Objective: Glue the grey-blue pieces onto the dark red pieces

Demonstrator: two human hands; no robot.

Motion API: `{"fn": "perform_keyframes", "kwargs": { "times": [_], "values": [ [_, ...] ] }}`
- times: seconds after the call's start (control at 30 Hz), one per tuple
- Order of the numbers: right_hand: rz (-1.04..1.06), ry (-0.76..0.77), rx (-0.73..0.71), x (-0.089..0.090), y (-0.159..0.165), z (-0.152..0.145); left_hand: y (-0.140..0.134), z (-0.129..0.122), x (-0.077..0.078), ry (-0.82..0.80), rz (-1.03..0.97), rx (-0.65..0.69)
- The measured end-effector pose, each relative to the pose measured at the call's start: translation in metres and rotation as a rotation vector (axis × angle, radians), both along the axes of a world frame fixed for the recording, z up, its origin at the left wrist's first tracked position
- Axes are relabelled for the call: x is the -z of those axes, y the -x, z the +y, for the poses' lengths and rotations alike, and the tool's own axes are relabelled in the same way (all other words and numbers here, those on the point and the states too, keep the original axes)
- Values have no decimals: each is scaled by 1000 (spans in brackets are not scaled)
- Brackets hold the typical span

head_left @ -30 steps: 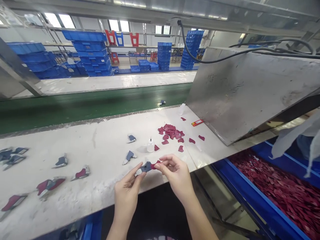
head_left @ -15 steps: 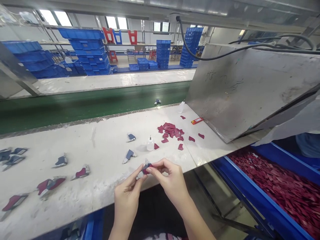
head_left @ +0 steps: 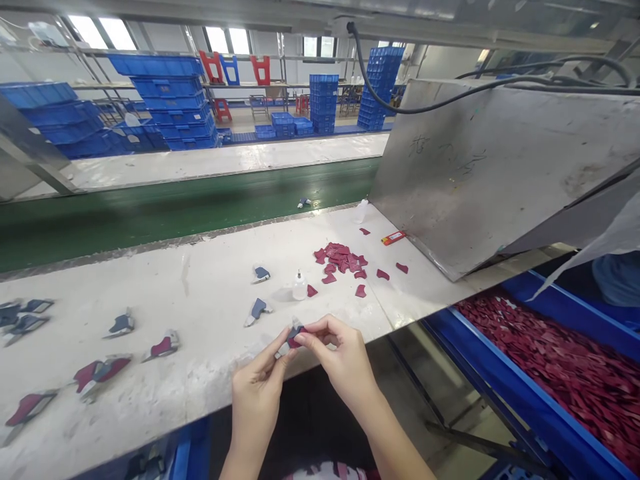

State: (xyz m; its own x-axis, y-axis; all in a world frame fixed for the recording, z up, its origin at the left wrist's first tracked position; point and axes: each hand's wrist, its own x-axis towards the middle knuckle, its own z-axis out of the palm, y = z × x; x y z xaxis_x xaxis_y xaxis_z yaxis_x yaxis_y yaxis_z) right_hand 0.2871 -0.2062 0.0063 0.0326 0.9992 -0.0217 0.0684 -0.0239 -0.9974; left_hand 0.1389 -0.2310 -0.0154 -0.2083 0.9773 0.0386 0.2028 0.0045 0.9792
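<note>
Over the table's near edge, my left hand (head_left: pixel 257 387) and my right hand (head_left: pixel 343 360) pinch one small angled piece (head_left: pixel 295 331) between thumbs and fingertips. It is dark blue and pale grey with a maroon patch, and my fingers partly cover it. My right thumb presses on the maroon patch. Just beyond my hands lie a dark blue and grey piece (head_left: pixel 258 309) and another like it (head_left: pixel 261 273). A small clear bottle (head_left: pixel 299 287) with a thin needle tip stands upright beside a loose heap of flat maroon pieces (head_left: pixel 340 257).
Several angled pieces, some with maroon patches (head_left: pixel 164 347), lie on the white table (head_left: pixel 200 280) at left. A green conveyor belt (head_left: pixel 200 207) runs behind, carrying one piece (head_left: pixel 304 202). At right are a metal box (head_left: pixel 450 180) and a blue bin (head_left: pixel 505 357) of maroon pieces.
The piece on the green belt has shifted left relative to the table. My view has moved slightly. Both hands keep nearly the same pinch on the angled piece.
</note>
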Motion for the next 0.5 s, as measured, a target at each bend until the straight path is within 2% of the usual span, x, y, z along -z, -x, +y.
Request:
{"fn": "perform_keyframes", "kwargs": {
  "times": [0.3,0.5],
  "values": [
    [-257,-368,97,3,5,-5,-6,1,-6,-30,-62,-48],
    [-393,-451,78,1,1,-10,-9,-1,-10,-41,-122,-108]
  ]
}}
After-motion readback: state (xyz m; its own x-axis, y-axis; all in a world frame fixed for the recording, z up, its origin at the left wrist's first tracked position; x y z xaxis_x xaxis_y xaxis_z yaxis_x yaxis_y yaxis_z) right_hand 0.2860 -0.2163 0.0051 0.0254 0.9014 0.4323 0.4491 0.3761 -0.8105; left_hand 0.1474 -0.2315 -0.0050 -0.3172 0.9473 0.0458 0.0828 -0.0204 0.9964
